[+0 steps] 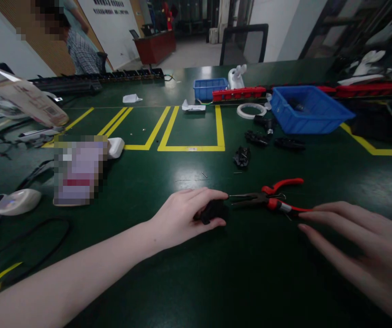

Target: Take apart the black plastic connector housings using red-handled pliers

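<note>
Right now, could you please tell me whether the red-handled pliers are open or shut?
Open: the pliers lie with their jaws apart and red handles spread.

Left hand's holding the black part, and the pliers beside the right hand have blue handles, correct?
No, the pliers have red handles; the head view shows it. The left hand does hold the black part, beside the right hand are the pliers.

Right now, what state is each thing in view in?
Red-handled pliers: lying on the table, handles spread, jaws slightly apart.
Black part: held in the left hand, fingers curled round it.
Right hand: open, fingers at the pliers; contact unclear.
Larger blue bin: open-topped, dark items inside.
Smaller blue bin: open-topped, contents unclear.
White roll: lying flat.
Loose black pieces: lying beyond the pliers.
Metal pin: lying loose.
</note>
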`<action>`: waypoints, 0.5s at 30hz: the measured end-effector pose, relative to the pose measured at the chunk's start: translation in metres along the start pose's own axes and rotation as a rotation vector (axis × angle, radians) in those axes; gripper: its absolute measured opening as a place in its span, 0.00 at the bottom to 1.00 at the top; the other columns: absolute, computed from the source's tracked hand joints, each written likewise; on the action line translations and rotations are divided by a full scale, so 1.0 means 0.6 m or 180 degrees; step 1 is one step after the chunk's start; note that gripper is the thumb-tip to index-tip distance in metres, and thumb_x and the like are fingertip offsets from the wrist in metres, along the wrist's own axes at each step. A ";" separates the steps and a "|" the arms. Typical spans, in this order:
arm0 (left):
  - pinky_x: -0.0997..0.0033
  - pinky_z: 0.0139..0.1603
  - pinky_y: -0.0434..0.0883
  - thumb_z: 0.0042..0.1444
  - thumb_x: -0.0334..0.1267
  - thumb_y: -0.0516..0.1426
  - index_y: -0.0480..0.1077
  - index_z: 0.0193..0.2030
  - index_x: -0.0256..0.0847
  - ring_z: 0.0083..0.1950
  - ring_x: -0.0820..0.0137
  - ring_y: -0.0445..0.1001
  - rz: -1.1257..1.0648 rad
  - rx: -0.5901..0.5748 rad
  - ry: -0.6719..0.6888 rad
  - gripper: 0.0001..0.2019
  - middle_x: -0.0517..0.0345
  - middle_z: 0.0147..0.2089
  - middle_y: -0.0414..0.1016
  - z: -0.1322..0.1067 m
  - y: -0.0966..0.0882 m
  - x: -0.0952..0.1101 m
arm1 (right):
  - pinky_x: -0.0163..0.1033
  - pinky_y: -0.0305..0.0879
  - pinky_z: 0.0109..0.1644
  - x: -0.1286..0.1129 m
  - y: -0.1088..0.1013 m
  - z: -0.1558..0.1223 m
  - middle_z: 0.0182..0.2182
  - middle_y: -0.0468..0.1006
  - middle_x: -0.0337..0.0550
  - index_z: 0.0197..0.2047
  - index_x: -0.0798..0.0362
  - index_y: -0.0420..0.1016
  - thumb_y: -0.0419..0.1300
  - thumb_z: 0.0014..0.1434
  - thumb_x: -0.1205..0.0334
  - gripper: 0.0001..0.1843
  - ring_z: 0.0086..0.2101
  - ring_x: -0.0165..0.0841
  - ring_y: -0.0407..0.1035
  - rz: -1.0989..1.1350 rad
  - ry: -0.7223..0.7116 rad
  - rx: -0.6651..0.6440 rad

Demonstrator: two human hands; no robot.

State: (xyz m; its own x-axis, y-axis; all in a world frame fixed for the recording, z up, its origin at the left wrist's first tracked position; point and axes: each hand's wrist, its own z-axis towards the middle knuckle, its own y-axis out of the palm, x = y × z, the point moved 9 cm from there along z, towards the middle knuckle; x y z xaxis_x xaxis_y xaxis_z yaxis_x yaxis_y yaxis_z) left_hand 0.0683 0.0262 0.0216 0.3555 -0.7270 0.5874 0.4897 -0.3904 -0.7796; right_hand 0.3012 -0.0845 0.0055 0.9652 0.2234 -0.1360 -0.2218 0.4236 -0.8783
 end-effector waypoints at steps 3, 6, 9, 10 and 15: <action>0.69 0.41 0.73 0.58 0.40 0.60 0.63 0.54 0.41 0.42 0.70 0.75 -0.0042 0.0000 -0.0102 0.19 0.58 0.47 0.74 0.000 0.001 -0.006 | 0.40 0.67 0.28 -0.045 0.001 0.057 0.40 0.76 0.48 0.44 0.45 0.73 0.52 0.61 0.46 0.16 0.32 0.35 0.71 -0.0407 -0.0436 -0.0089; 0.69 0.39 0.74 0.57 0.42 0.60 0.62 0.54 0.42 0.41 0.69 0.76 -0.0183 0.0029 -0.0223 0.20 0.57 0.46 0.75 -0.001 0.000 -0.012 | 0.40 0.67 0.29 -0.067 0.000 0.064 0.37 0.75 0.49 0.39 0.51 0.73 0.48 0.64 0.51 0.16 0.30 0.35 0.71 -0.0590 -0.0545 -0.0075; 0.69 0.38 0.74 0.56 0.43 0.61 0.61 0.52 0.42 0.41 0.68 0.76 -0.0468 0.0017 -0.0365 0.20 0.57 0.44 0.75 0.000 0.001 -0.019 | 0.41 0.66 0.29 -0.074 0.004 0.064 0.35 0.76 0.49 0.39 0.55 0.74 0.47 0.65 0.56 0.17 0.29 0.36 0.70 -0.0694 -0.0524 -0.0128; 0.68 0.38 0.74 0.56 0.44 0.61 0.61 0.52 0.42 0.41 0.67 0.76 -0.0544 -0.0005 -0.0403 0.20 0.57 0.45 0.75 0.000 0.002 -0.020 | 0.41 0.65 0.29 -0.075 0.005 0.066 0.34 0.76 0.49 0.38 0.56 0.74 0.47 0.65 0.57 0.17 0.29 0.36 0.70 -0.0708 -0.0527 -0.0123; 0.66 0.41 0.74 0.55 0.43 0.62 0.61 0.52 0.42 0.43 0.66 0.76 -0.0761 -0.0152 -0.0459 0.21 0.56 0.46 0.74 0.002 0.008 -0.022 | 0.41 0.64 0.28 -0.081 0.009 0.083 0.33 0.76 0.51 0.36 0.58 0.74 0.46 0.64 0.62 0.17 0.27 0.37 0.70 -0.0790 -0.0665 -0.0115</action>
State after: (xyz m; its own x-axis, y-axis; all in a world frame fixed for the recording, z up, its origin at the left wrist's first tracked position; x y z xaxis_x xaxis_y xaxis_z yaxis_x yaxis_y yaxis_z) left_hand 0.0667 0.0343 0.0105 0.3455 -0.5246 0.7781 0.5366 -0.5698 -0.6224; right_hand 0.2462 -0.0494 0.0302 0.9391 0.2941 0.1780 0.0254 0.4570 -0.8891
